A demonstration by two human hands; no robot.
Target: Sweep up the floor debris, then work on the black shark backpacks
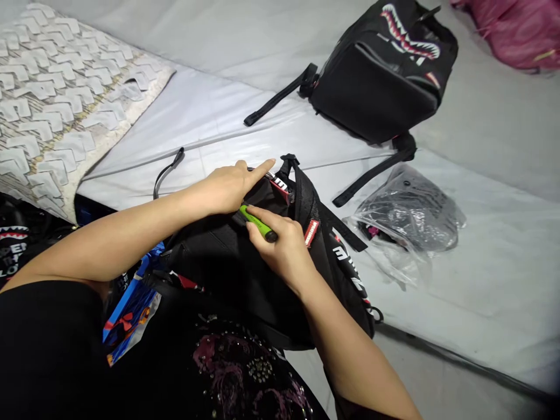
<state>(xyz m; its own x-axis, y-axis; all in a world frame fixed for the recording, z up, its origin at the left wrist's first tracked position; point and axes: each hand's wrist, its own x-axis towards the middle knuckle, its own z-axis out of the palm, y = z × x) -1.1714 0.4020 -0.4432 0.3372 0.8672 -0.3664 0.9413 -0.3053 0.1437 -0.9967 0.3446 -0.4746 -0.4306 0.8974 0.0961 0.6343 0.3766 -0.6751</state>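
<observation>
A black backpack (227, 268) with white lettering and a red label lies in front of me, against my body. My left hand (227, 186) grips its upper part, with the index finger stretched along the fabric and the other fingers partly hidden. In my right hand (282, 242) is a bright green marker (259, 223) with a black end. Its far end meets the bag's dark fabric just below my left hand; the tip itself is hidden.
Another black backpack (376, 87) with a shark-mouth print lies farther back, straps spread out. Right of me sits a clear plastic bag (411, 204) with dark contents. A patterned mat (65, 99) covers the left, and a pink bag (520, 29) is at the upper right.
</observation>
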